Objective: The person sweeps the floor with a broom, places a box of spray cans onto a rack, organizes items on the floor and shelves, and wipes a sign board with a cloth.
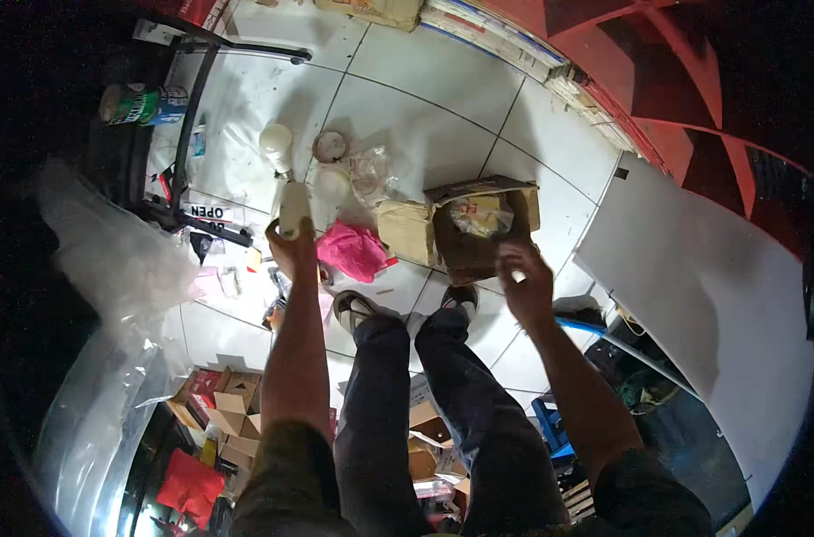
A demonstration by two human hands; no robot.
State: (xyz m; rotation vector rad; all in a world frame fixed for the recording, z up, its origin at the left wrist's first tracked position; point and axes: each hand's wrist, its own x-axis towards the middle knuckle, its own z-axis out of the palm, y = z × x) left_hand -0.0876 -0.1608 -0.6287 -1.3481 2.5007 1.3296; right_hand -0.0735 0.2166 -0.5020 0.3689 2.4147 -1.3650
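My left hand point(292, 249) is closed around a pale, elongated object point(294, 208), held upright above the floor. Just beyond it a white light bulb point(275, 145) lies on the tiles. To the right of that hand is a crumpled pink plastic bag point(353, 251). My right hand point(525, 285) hovers at the near right side of an open cardboard box point(460, 259), its fingers curled together. A small bright spot shows between those fingers, and I cannot make out whether it is an object. Inside the box sits a clear plastic packet point(481, 217) with yellowish contents.
A roll of tape point(330, 146) and clear plastic wrap point(371, 170) lie beyond the pink bag. A black metal frame point(192, 125) stands left, above a large plastic sheet point(111, 259). A white panel point(693, 259) and red shelving point(639, 63) are at right.
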